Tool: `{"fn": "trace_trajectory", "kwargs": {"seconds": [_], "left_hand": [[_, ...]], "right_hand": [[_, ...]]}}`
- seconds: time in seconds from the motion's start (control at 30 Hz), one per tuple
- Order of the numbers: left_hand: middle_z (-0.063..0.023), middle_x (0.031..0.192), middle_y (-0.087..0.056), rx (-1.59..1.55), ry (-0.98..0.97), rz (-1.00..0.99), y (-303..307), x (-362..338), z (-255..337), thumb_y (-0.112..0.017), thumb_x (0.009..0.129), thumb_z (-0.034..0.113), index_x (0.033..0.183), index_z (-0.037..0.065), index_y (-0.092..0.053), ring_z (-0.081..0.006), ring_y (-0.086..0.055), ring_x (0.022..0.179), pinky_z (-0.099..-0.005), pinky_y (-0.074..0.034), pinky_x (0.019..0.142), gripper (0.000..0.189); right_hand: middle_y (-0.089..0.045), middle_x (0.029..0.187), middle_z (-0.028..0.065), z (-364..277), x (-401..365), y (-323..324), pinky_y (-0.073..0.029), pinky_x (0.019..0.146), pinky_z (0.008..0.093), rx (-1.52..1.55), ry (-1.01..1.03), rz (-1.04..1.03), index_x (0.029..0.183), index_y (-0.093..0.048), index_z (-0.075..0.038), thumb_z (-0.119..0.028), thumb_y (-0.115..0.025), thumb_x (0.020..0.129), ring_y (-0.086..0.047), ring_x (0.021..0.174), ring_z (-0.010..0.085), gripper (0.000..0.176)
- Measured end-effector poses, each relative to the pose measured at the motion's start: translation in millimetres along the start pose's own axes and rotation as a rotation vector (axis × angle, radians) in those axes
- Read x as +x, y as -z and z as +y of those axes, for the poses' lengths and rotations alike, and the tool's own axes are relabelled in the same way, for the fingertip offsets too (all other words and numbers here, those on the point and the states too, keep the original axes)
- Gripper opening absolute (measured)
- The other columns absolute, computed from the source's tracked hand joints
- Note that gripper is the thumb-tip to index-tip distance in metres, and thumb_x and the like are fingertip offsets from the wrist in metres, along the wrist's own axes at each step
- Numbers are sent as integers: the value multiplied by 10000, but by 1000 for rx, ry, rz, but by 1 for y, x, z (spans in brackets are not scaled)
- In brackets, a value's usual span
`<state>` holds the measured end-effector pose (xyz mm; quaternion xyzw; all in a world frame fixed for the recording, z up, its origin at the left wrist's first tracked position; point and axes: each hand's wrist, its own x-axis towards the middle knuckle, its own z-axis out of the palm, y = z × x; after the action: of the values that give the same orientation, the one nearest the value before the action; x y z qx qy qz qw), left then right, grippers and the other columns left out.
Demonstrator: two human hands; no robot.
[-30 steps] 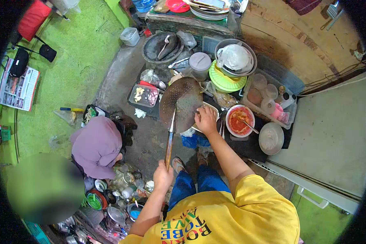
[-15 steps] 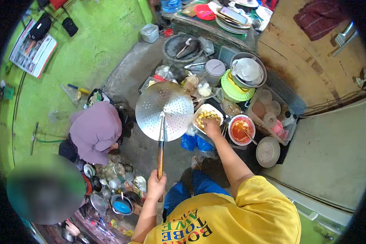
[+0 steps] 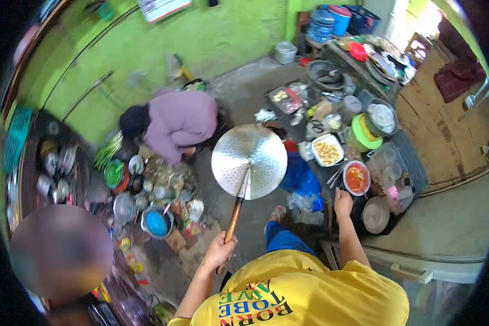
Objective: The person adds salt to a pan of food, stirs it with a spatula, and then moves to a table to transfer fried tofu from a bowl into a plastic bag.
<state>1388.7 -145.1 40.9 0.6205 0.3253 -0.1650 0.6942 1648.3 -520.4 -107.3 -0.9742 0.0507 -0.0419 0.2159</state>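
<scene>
My left hand (image 3: 219, 251) is closed around the wooden handle of a large perforated skimmer (image 3: 249, 157). Its round metal head is held out over the floor, with nothing visible on it. My right hand (image 3: 343, 203) is by the near edge of the work surface, just below a bowl of red sauce (image 3: 357, 178). Its fingers are small and blurred, so I cannot make out whether they hold anything. Beyond it sits a white square dish (image 3: 337, 158) of yellow and white cubes. Metal cutlery (image 3: 334, 177) lies between the dish and the bowl.
A person in a mauve top (image 3: 182, 119) crouches at the left, near pots and jars on the floor. A blue plastic bag (image 3: 307, 182) hangs near my feet. A pale tub (image 3: 375, 215) and a green basket (image 3: 365, 135) are on the right. A stone mortar (image 3: 326, 76) stands behind.
My right hand has left the dish of cubes and drawn back beside the red sauce bowl. The view has turned left. My left hand still holds the skimmer.
</scene>
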Motion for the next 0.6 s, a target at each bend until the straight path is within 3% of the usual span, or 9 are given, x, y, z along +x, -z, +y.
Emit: {"fn": "trace_trajectory", "kwargs": {"seconds": [0.07, 0.1, 0.17, 0.23, 0.33, 0.43, 0.57, 0.6], "left_hand": [[44, 613, -466, -56, -15, 70, 1, -46, -41, -582, 884, 130, 929, 86, -510, -59, -429, 460, -229, -358, 413, 95], [42, 615, -471, -86, -43, 110, 1, -66, -61, -583, 882, 127, 933, 83, -511, -62, -431, 460, -229, -357, 413, 99], [47, 612, -452, -108, -35, 198, 4, -106, -111, -573, 884, 119, 963, 78, -509, -61, -411, 472, -230, -332, 427, 110], [38, 624, -463, -113, -70, 279, 7, -145, -157, -581, 890, 170, 921, 66, -517, -65, -413, 486, -255, -346, 441, 126], [37, 643, -480, -191, 6, 449, 16, -209, -174, -603, 862, 159, 1007, 57, -525, -71, -422, 494, -247, -346, 451, 193], [19, 668, -509, -127, -28, 660, 29, -251, -207, -610, 857, 183, 1040, 38, -525, -84, -461, 512, -250, -373, 465, 248], [-11, 695, -530, -2, -142, 907, 56, -303, -219, -595, 873, 213, 1048, 26, -517, -96, -491, 523, -261, -393, 470, 268], [-32, 712, -537, -282, -105, 854, 62, -322, -205, -584, 897, 248, 1067, 25, -513, -105, -496, 532, -277, -402, 480, 289]], "right_hand": [[-616, 962, 216, -17, -48, -7, -464, 751, 489, -60, 18, -72, 835, -631, -1, -356, -541, 900, -584, 842, 432, 372], [-628, 937, 190, -12, -67, -33, -471, 732, 481, 15, 74, -118, 887, -627, -10, -392, -567, 877, -603, 801, 386, 387], [-646, 980, 145, -40, -118, -60, -472, 738, 436, 438, -108, -561, 939, -627, -34, -427, -608, 849, -613, 860, 286, 403], [-651, 1045, 98, -129, -182, -25, -454, 795, 358, 544, -281, -1171, 1021, -620, -57, -448, -635, 834, -593, 943, 198, 434], [-660, 978, 47, -226, -293, 4, -447, 799, 315, 633, -204, -1767, 1087, -606, -81, -445, -566, 899, -599, 888, 134, 413], [-653, 978, 35, -297, -391, 22, -448, 778, 276, 610, -201, -2179, 1083, -609, -85, -406, -554, 928, -595, 885, 110, 360], [-590, 850, -32, -360, -478, 21, -420, 691, 185, 499, 105, -2167, 968, -603, -87, -308, -619, 910, -531, 753, 49, 229], [-576, 826, -40, -376, -494, 21, -413, 662, 183, 545, 200, -2102, 945, -601, -96, -309, -618, 911, -509, 718, 40, 216]]}}
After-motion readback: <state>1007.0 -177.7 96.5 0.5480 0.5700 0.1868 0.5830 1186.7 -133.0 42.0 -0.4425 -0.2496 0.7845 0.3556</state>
